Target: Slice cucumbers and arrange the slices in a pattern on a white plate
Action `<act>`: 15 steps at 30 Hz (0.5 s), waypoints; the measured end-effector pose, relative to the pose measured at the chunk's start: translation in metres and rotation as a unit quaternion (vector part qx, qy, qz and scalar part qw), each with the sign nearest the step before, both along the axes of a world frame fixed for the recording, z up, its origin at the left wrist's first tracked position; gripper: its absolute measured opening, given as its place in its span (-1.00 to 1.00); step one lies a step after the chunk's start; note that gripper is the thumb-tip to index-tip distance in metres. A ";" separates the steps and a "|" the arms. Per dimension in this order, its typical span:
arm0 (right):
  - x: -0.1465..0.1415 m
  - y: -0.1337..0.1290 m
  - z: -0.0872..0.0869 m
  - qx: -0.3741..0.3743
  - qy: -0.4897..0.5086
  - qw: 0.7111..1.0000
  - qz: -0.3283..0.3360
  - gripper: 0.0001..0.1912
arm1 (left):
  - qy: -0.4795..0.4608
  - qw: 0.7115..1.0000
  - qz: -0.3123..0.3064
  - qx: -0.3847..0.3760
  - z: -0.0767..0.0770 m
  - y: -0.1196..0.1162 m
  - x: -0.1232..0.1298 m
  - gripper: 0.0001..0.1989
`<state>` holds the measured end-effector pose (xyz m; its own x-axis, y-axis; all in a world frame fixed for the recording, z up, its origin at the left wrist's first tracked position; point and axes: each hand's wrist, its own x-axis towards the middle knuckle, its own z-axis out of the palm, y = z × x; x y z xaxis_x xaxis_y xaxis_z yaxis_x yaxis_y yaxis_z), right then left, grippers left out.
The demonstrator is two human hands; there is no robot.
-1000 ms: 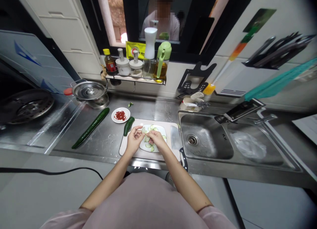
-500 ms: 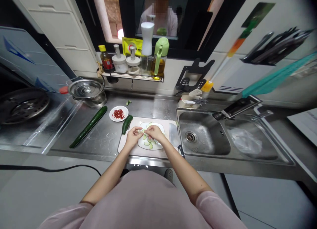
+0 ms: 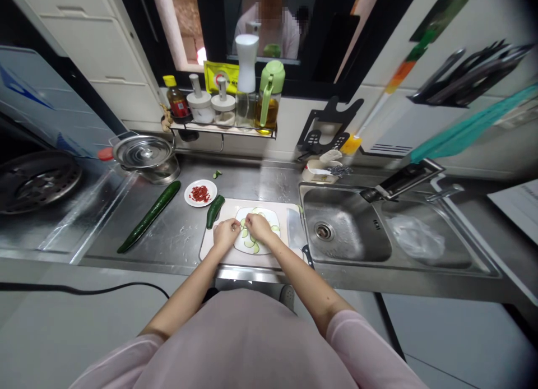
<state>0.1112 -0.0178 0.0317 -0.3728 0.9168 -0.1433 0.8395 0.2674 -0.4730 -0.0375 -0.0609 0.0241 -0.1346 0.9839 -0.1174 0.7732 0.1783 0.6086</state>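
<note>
A white plate [image 3: 272, 216] with thin green-edged cucumber slices [image 3: 249, 244] laid out on it rests on a pale cutting board [image 3: 227, 258]. My left hand [image 3: 227, 232] is closed at the plate's left rim; its fingers pinch what look like cucumber slices, mostly hidden by the hand. Over the left part of the plate, my right hand [image 3: 259, 228] has its fingertips pinched together on a slice, only partly visible. A cut piece of cucumber [image 3: 215, 211] lies at the board's upper left corner. To the right of the plate lies a kitchen knife [image 3: 296, 232] with a black handle.
A whole cucumber [image 3: 149, 217] and a small dish [image 3: 187, 201] of chopped red chili stand left of the board. Cucumber scraps [image 3: 217, 174] lie behind. A steel pot [image 3: 147, 156] is farther left, a sink [image 3: 348, 226] at right, and a condiment shelf [image 3: 222, 128] above.
My left hand has turned, its back now facing up more. My right hand has shifted slightly left, with its fingertips lower over the plate. The view has shifted slightly.
</note>
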 end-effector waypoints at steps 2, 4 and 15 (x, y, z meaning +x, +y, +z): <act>-0.001 0.001 -0.001 0.007 -0.016 1.000 0.008 -0.85 | 0.029 0.999 -0.012 0.003 -0.001 0.001 0.001 -0.83; -0.001 0.001 -0.002 0.007 -0.025 1.000 0.013 -0.85 | 0.050 0.998 -0.023 0.007 -0.002 0.002 0.003 -0.82; -0.005 0.003 -0.003 -0.016 -0.117 0.991 0.056 -0.75 | 0.117 0.992 -0.046 0.000 -0.009 0.004 0.005 -0.79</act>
<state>0.1059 -0.0153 0.0288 -0.4248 0.8655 -0.2653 0.8932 0.3529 -0.2787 -0.0322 -0.0568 0.0151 -0.0677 0.9932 -0.0942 0.9064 0.1007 0.4102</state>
